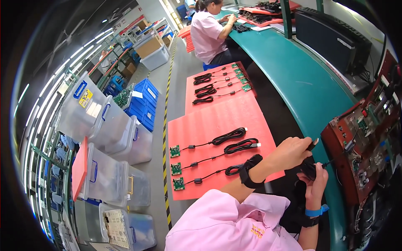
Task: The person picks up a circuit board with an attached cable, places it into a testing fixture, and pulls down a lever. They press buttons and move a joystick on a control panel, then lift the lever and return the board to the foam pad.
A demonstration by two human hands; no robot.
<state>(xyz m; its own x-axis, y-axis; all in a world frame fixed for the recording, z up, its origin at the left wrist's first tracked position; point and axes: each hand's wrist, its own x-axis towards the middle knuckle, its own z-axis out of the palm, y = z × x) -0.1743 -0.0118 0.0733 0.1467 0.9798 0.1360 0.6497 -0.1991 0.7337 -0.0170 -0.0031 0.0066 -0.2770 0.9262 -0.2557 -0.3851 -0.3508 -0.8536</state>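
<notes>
Bins [113,138]: clear, stacked, far left of both hands.

Red mat [217,121]: left of the fingers; bears three green boards [176,168], each with a black coiled cable [234,146], long axes running left to right toward the hands.

Left hand [293,151]: reaching rightward, black wrist strap [247,173] on, forearm lying across the mat's right edge; fingers curled shut on a small dark piece [313,145], kind not clear.

Black plug [309,169]: just below the left fingers, touching the right ones; thin lead running right toward the fixture. Nearer hand: right.

Right hand [316,180]: raised from below, blue wristband [316,211]; fingers closed round the black plug.

Red fixture [356,154]: just right of both hands, tilted, wired.

Green bench [301,83]: beyond the fingers; another person's hands working far up it.
</notes>
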